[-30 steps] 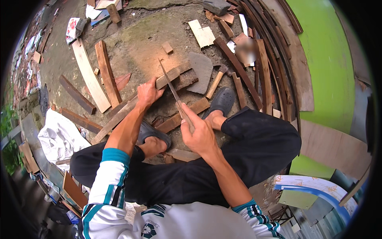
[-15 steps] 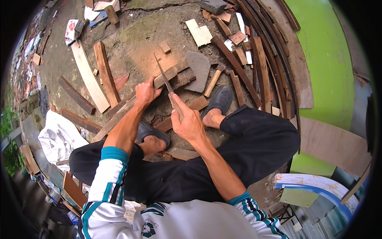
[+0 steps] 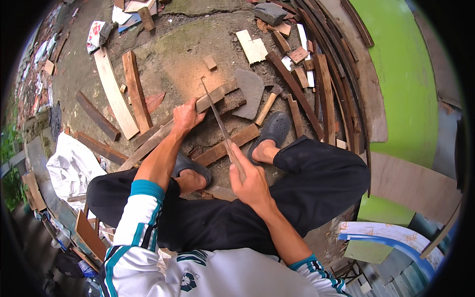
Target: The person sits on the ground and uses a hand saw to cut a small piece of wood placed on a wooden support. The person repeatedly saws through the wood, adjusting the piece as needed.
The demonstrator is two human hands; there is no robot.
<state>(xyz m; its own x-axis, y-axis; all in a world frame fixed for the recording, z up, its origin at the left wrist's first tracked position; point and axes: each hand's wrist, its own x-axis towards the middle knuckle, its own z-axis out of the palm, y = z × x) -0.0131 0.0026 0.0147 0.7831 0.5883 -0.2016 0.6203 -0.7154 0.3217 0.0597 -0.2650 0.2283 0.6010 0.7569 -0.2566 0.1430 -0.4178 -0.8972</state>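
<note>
Hands, two, bare, of one seated person viewed from above. Right hand [image 3: 250,182], lower centre of the frame, closed around the handle of a long blade [image 3: 213,110]; blade runs up and left from the fist, its tip ending near the middle of the frame. Left hand [image 3: 185,116], left of centre, fingers wrapped over the end of a dark wooden plank [image 3: 217,95] that lies on the ground; blade crosses over or just beside this plank, contact not clear. Second plank [image 3: 225,146], brown, lies diagonally below it, between the two hands. Shoes, dark, two: one [image 3: 274,129] right of centre, one [image 3: 190,166] under the left forearm. Trousers, black [image 3: 316,183], knees spread across the lower middle. Sleeves white with teal cuffs. Ground [image 3: 178,49], bare concrete, mossy in the upper centre. Flat grey stone [image 3: 250,88] just right of the held plank. Pale long board [image 3: 115,94] and red-brown board [image 3: 137,90] side by side, upper left. Stack of curved dark slats [image 3: 336,84], upper right, against a green wall [image 3: 410,84]. White cloth [image 3: 69,166], left edge.
</note>
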